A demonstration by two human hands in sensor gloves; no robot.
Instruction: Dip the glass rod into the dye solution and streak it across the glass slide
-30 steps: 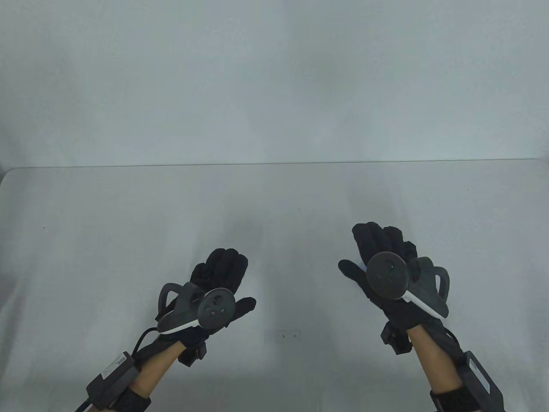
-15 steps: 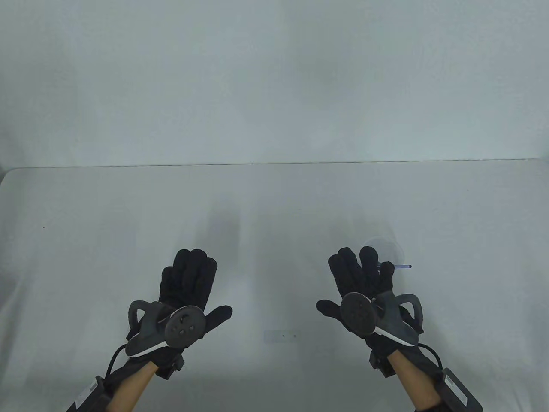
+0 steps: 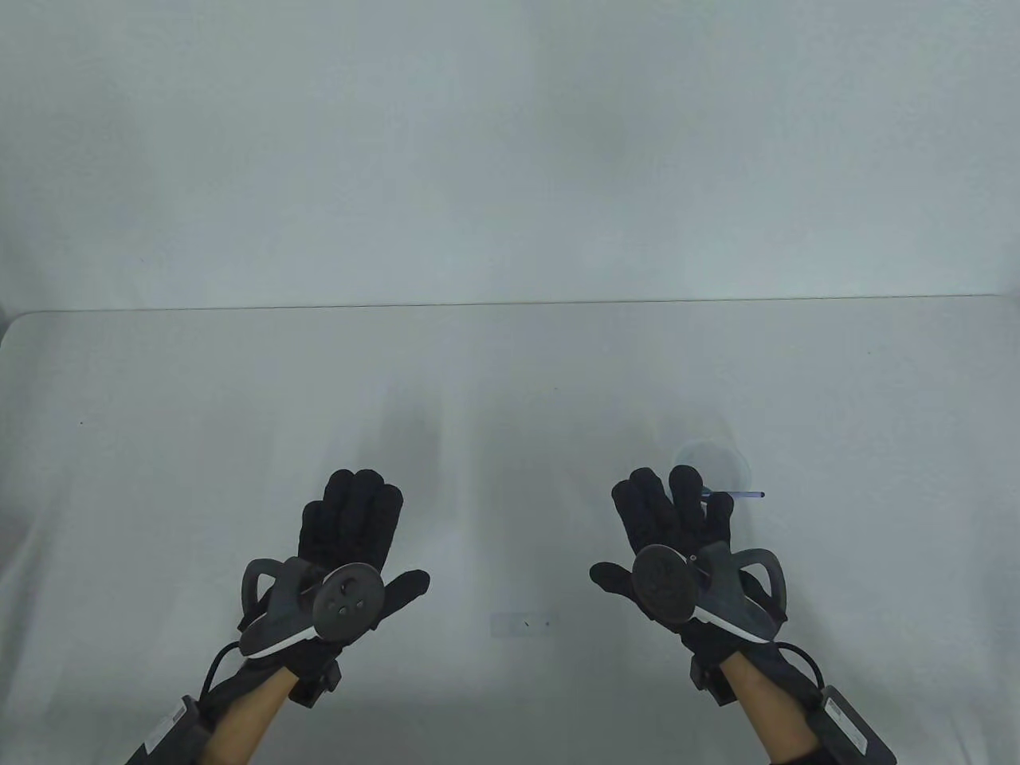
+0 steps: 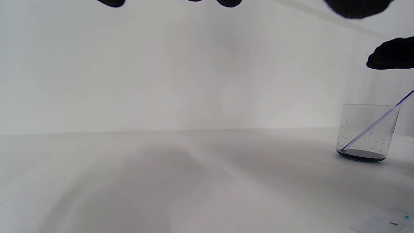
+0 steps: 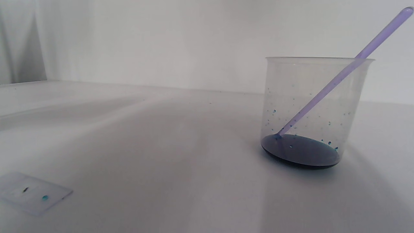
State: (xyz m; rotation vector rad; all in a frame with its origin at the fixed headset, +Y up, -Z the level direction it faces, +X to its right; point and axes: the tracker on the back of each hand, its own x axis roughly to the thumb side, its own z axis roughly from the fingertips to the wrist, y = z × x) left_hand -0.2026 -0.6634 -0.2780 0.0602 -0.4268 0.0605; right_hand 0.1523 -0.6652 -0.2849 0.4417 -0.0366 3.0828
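Rod (image 5: 326, 84): one, pale purple, leaning in the one clear cup (image 5: 315, 111), lower tip in the dark blue dye (image 5: 300, 151) pooled at the bottom, upper end resting on the cup's rim and jutting out past it. Cup stands on the bench (image 3: 159, 446) right of centre, just beyond the right hand (image 3: 677, 530). One glass slide (image 5: 30, 193) lies flat near the front edge, between the two hands, carrying one blue dot and one dark speck. Blue droplets spot the cup's inner wall. Right hand: fingers spread apart, holding nothing, apart from the cup. Left hand (image 3: 343, 550): fingers extended, loosely together, thumb out, holding nothing.
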